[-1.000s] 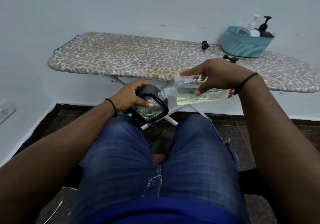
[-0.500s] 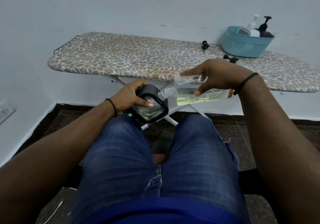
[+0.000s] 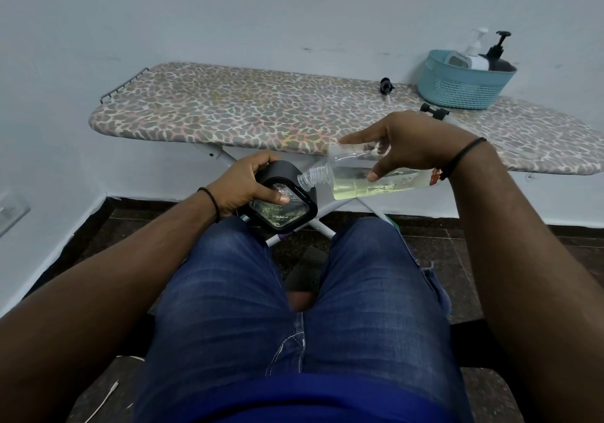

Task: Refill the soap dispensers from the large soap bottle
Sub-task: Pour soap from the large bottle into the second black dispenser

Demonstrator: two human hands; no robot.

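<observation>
The person sits with both knees up in blue jeans (image 3: 248, 295), holding everything in the air in front of a leopard-print ironing board (image 3: 255, 108). The left hand (image 3: 243, 185) grips a black, square-edged soap dispenser (image 3: 283, 201), fingers wrapped over its far side and the thumb laid across its clear patterned face, just above the left knee. The right hand (image 3: 408, 143) holds the large soap bottle (image 3: 369, 179) tipped almost on its side, thumb curled under the clear body and fingers over the top, the forefinger stretched out along it. The bottle's open threaded neck sits right at the dispenser's upper right corner; whether it touches, I cannot tell. Yellow-green soap lies along the lower side of the bottle. On the board, near the wall, a black pump head (image 3: 386, 85) lies on its own, another black piece (image 3: 433, 110) shows just behind the right hand, and a teal basket (image 3: 457, 90) holds 2 pump bottles, 1 white (image 3: 474, 56) and 1 black (image 3: 498, 53).
</observation>
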